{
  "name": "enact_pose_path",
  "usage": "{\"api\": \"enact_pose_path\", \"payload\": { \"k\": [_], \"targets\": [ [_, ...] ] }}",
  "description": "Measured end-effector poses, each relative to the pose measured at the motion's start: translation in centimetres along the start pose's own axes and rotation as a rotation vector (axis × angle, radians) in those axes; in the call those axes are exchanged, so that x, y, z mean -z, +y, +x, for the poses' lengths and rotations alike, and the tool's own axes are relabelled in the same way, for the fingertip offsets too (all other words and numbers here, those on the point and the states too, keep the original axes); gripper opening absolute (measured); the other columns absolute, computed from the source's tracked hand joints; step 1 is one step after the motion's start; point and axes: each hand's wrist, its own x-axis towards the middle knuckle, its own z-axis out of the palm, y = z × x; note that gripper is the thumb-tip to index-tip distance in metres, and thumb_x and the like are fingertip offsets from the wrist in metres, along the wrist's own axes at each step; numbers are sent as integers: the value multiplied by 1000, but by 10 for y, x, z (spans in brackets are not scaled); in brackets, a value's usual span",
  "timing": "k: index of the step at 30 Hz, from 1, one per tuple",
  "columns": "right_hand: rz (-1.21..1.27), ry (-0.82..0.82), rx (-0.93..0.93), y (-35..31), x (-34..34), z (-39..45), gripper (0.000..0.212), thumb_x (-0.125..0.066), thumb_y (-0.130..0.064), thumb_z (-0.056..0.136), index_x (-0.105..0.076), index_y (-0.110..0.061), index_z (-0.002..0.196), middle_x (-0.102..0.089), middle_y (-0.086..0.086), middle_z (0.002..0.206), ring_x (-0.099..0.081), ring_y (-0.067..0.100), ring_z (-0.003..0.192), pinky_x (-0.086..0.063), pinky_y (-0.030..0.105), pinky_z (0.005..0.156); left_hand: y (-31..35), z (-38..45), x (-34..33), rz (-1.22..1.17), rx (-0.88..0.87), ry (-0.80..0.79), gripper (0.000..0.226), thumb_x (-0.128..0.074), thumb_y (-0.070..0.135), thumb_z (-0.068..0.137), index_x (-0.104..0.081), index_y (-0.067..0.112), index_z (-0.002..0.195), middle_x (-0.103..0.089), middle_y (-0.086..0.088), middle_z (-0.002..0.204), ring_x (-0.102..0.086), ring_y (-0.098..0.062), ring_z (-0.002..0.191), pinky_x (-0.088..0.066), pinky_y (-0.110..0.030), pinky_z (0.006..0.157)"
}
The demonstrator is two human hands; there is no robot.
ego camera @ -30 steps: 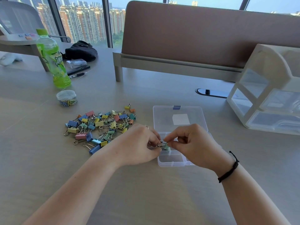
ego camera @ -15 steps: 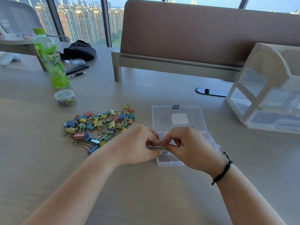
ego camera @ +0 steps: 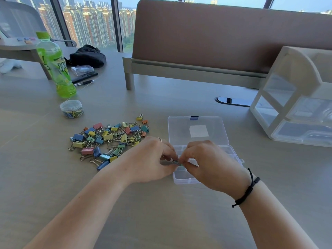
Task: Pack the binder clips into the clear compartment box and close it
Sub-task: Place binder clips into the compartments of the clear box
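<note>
Both hands, left hand and right hand, still pinch one clip over the box, frame centre. No change since earlier frames. Pile left of the box remains; packing barely started.

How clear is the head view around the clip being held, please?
Head view: even daylight from the windows, wide-angle bending at the edges; the pile of binder clips reads sharp, but the held clip is tiny and mostly hidden by both hands' fingers.
</note>
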Motion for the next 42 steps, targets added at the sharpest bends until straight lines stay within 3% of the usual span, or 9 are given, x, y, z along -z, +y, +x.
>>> {"api": "enact_pose_path", "payload": {
  "k": [10,18,21,25,33,39,42],
  "targets": [
    [9,-62,-35,-1,5,-1,25,-59,-16,91,-76,-29,103,-64,-13,96,-59,9,85,-50,28,77,-4,0,2,-11,45,49,18,-64,14,83,-76,25,88,-74,10,91,-69,-2,84,-58,-30,79],
    [-32,-120,-22,-2,8,-2,26,-55,-20,97,-74,-32,110,-58,-15,99,-52,6,86,-40,18,72,-4,0,1,8,23,28,14,-63,26,80,-76,27,87,-73,11,90,-69,-3,85,-58,-30,77],
    [-32,-139,-18,-2,8,-4,25,-55,-23,97,-72,-34,112,-49,-20,96,-47,3,91,-44,22,80,-3,0,2,29,23,16,17,-62,31,80,-76,27,90,-72,13,88,-67,-1,85,-57,-28,76],
    [-32,-155,-14,0,9,-6,25,-56,-27,96,-69,-38,115,-51,-20,103,-45,2,101,-42,25,88,-1,-1,2,22,31,36,20,-68,27,82,-77,27,100,-71,12,89,-67,1,84,-57,-23,77],
    [-20,-96,-57,11,18,-11,16,-68,-43,86,-74,-39,100,-54,-26,102,-44,-3,100,-41,20,79,2,-2,2,74,23,17,19,-71,27,84,-79,24,101,-70,19,101,-65,3,90,-43,-5,84],
    [-108,-105,-34,7,20,-10,18,-63,-46,89,-73,-38,102,-55,-22,105,-46,0,100,-35,15,74,2,-1,1,83,28,12,19,-70,32,86,-80,22,99,-68,19,99,-64,0,87,-49,-17,80],
    [-178,-70,8,3,17,-9,19,-58,-46,91,-72,-35,97,-57,-19,103,-47,5,99,-25,8,65,1,1,-1,100,15,17,17,-69,33,86,-80,20,92,-68,16,95,-65,-3,84,-50,-26,79]
  ]
}}
